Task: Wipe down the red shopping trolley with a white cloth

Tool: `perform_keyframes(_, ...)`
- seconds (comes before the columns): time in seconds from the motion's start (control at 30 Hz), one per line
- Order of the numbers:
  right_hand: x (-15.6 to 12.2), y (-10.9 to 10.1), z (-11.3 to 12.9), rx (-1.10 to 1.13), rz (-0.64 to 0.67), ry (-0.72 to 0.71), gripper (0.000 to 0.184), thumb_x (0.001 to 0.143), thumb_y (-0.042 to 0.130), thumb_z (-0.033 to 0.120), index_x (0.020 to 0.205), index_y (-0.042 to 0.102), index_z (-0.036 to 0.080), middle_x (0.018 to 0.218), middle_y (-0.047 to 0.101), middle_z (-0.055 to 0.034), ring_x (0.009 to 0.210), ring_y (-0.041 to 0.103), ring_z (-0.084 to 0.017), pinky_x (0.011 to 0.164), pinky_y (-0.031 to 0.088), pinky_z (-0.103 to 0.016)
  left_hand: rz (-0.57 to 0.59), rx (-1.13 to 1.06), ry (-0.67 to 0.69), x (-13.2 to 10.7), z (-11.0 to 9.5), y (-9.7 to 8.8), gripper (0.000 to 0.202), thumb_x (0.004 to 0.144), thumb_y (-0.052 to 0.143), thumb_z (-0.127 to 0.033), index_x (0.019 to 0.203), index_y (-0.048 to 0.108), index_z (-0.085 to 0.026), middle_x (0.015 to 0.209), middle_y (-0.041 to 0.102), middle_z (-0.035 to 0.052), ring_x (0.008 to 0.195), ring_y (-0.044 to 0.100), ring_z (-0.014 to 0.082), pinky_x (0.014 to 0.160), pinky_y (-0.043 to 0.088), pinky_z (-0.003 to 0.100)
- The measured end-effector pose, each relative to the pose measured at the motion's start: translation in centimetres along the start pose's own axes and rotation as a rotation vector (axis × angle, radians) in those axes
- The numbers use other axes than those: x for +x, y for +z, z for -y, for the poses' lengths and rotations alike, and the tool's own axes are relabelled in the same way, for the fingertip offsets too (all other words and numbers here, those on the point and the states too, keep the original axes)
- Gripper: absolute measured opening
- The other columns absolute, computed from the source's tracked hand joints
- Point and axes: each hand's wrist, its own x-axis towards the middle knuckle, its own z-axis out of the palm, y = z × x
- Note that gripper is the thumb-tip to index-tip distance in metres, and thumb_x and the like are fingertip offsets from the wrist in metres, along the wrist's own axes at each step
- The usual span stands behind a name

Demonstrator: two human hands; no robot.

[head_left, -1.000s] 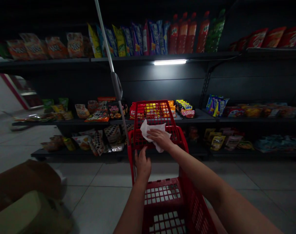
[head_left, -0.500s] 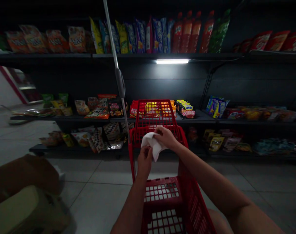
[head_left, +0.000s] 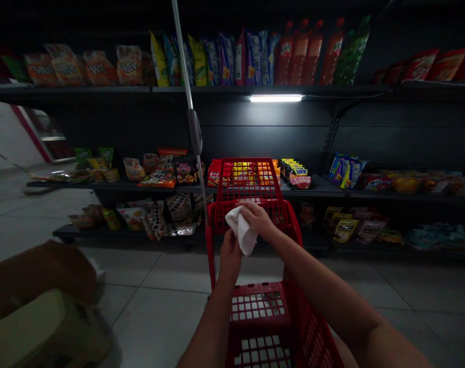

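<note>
A red plastic shopping cart (head_left: 273,312) stands in front of me on the tiled floor. My right hand (head_left: 260,219) is closed on a crumpled white cloth (head_left: 241,231) just above the cart's far rim. My left hand (head_left: 231,251) is raised beside it, its fingers pinching the cloth's lower left edge. The cart's upright red mesh panel (head_left: 247,186) rises just behind both hands.
Dark store shelves (head_left: 312,186) with snack packets and bottles (head_left: 305,53) fill the wall ahead, lit by a strip light (head_left: 276,98). A metal pole (head_left: 190,112) slants up by the cart's left corner. Brown and pale boxes (head_left: 41,301) sit at lower left.
The right hand had the cloth spread on the mesh panel, then drew it back and bunched it. The left hand came up off the cart and took hold of the cloth.
</note>
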Motion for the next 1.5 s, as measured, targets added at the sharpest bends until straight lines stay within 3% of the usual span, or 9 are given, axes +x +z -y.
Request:
perform_keyframes(0.17,-0.6,2.9,-0.1,-0.159,0.273,-0.265,0.057,0.089,0.061,0.029,0.144,0.048,0.021,0.147,0.043,-0.0127,0.139,0.040,-0.022,0.116,0.034,-0.038,-0.011,0.232,0.150,0.3,0.9,-0.1,0.053,0.090,0.046,-0.028,0.142,0.047,-0.017,0.140,0.057,0.0138,0.131,0.052,0.0272,0.107,0.045,0.042)
perform_keyframes(0.43,4.6,-5.0,-3.4,-0.658,-0.289,-0.252,0.036,0.089,0.058,0.021,0.125,0.057,0.024,0.147,0.043,-0.0095,0.140,0.035,-0.026,0.118,0.029,-0.045,0.088,0.985,0.106,-1.0,0.1,-0.1,0.070,0.081,0.050,-0.008,0.149,0.041,-0.023,0.155,0.043,0.0104,0.150,0.021,0.0309,0.118,0.021,0.064)
perform_keyframes(0.57,5.7,-3.6,-4.8,-0.729,-0.474,-0.099,0.032,0.093,0.053,0.023,0.125,0.058,0.024,0.138,0.054,-0.0097,0.133,0.042,-0.027,0.113,0.031,-0.046,0.075,1.063,0.158,-0.8,-0.3,0.0,0.059,0.083,0.051,-0.011,0.140,0.053,-0.026,0.149,0.049,0.0100,0.147,0.027,0.0319,0.115,0.026,0.063)
perform_keyframes(0.73,9.1,1.8,-3.4,-0.725,-0.121,-0.383,0.038,0.096,0.048,0.018,0.131,0.059,0.029,0.147,0.050,-0.0030,0.141,0.034,-0.020,0.118,0.025,-0.039,0.052,1.090,0.156,-0.6,0.0,0.0,0.058,0.083,0.055,-0.013,0.139,0.055,-0.028,0.149,0.048,0.0107,0.146,0.028,0.0333,0.113,0.029,0.064)
perform_keyframes(0.87,10.1,-1.9,-3.4,-0.792,0.139,-0.513,0.044,0.095,0.050,0.015,0.133,0.058,0.035,0.151,0.046,0.0025,0.142,0.033,-0.020,0.119,0.022,-0.040,0.066,1.106,0.168,-0.8,-0.2,-0.2,0.062,0.083,0.055,-0.013,0.142,0.051,-0.029,0.151,0.046,0.0104,0.147,0.026,0.0331,0.114,0.029,0.064)
perform_keyframes(1.03,9.5,-9.1,-5.0,-0.864,-0.252,-0.211,0.039,0.097,0.050,0.021,0.134,0.058,0.030,0.138,0.057,-0.0075,0.129,0.043,-0.027,0.115,0.022,-0.049,0.089,1.097,0.156,-0.9,-0.5,-0.1,0.059,0.084,0.053,-0.013,0.140,0.053,-0.027,0.150,0.047,0.0108,0.147,0.027,0.0341,0.112,0.030,0.066)
perform_keyframes(1.13,10.3,-7.8,-4.6,-0.795,-0.436,-0.068,0.038,0.097,0.050,0.023,0.135,0.055,0.023,0.134,0.059,-0.0119,0.130,0.043,-0.029,0.113,0.026,-0.050,0.091,1.086,0.158,-0.7,-0.4,0.4,0.059,0.083,0.053,-0.011,0.140,0.053,-0.028,0.149,0.048,0.0109,0.147,0.027,0.0337,0.111,0.032,0.065)
perform_keyframes(1.33,11.1,2.0,-1.6,-0.724,0.081,-0.487,0.039,0.096,0.049,0.013,0.133,0.057,0.021,0.143,0.055,-0.0046,0.139,0.036,-0.018,0.118,0.022,-0.036,0.113,1.094,0.172,-0.6,0.3,0.7,0.062,0.082,0.054,-0.010,0.141,0.052,-0.028,0.150,0.046,0.0104,0.147,0.027,0.0333,0.111,0.035,0.063)
perform_keyframes(1.5,7.2,-2.2,-2.7,-0.847,0.158,-0.525,0.034,0.097,0.051,0.020,0.128,0.062,0.029,0.142,0.056,-0.0021,0.132,0.044,-0.021,0.114,0.026,-0.036,0.120,1.100,0.173,-0.6,0.5,0.1,0.065,0.081,0.052,-0.009,0.142,0.050,-0.029,0.152,0.044,0.0094,0.148,0.025,0.0336,0.111,0.032,0.066)
